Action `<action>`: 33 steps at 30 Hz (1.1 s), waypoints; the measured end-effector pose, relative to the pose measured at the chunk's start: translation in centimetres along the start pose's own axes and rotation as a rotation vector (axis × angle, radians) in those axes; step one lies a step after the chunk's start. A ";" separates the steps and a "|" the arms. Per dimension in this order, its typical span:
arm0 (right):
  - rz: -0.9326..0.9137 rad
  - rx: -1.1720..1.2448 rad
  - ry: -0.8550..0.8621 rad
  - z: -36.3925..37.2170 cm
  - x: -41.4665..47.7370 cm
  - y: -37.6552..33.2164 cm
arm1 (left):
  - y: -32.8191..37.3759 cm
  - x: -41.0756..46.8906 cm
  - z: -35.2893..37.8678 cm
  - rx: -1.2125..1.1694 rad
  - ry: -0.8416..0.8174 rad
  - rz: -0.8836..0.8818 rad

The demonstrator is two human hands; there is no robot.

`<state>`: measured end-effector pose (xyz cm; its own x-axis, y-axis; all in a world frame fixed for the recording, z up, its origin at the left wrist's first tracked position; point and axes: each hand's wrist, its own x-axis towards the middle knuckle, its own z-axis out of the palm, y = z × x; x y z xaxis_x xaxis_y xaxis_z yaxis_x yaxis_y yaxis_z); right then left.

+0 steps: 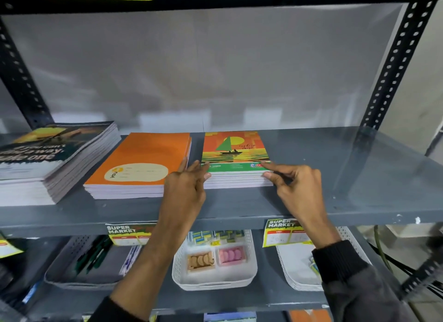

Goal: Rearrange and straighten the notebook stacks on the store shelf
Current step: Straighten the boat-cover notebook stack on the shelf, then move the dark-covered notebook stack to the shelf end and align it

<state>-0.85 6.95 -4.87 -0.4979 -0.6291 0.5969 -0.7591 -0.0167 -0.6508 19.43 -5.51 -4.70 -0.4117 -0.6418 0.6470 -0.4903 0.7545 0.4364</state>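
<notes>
**Squaring the sailboat stack**

Here, the grey shelf (335, 177) runs across the middle of the frame and carries three notebook stacks. At centre left sits the tall dark-covered stack (55, 153), skewed to the shelf edge. Next to it, left of centre, lies the orange stack (141, 163), also slightly turned. The sailboat stack (236, 158) sits at centre, and both hands bracket its near corners.

The left hand (187, 189) has loosely spread fingers in the gap between the orange and sailboat stacks, touching the sailboat stack's left corner and gripping nothing. The right hand (294, 182) pinches the right front corner, index finger on the cover, thumb against the page edges.

To do this well, I would press inward evenly from both sides, then tap the front edges flush and parallel to the shelf lip.
</notes>
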 end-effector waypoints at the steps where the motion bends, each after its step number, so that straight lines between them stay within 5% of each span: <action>1: 0.002 -0.002 0.000 0.0 -0.1 0.0 | 0.1 0.0 0.0 0.019 -0.016 0.001; 7: 0.060 0.039 -0.088 -1.1 0.0 -0.8 | 1.0 -0.1 -0.8 0.119 -0.096 0.078; 12: -0.067 -0.062 0.006 0.0 0.1 -5.0 | -0.7 0.2 -4.5 0.218 0.089 0.246; 18: -0.245 -0.122 0.035 9.6 -0.6 -14.5 | -9.1 0.7 -12.7 0.261 0.102 0.206; 26: -0.228 0.027 -0.103 24.4 -1.8 -25.3 | -24.9 0.1 -24.5 0.233 0.122 0.103; 33: -0.176 0.043 -0.228 31.2 -3.7 -29.1 | -30.7 -1.0 -26.3 0.288 0.093 0.177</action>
<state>36.16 -14.52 -2.75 -0.2493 -0.7720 0.5847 -0.8043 -0.1712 -0.5690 55.10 -24.42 -2.27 -0.4442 -0.4795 0.7568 -0.6201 0.7743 0.1266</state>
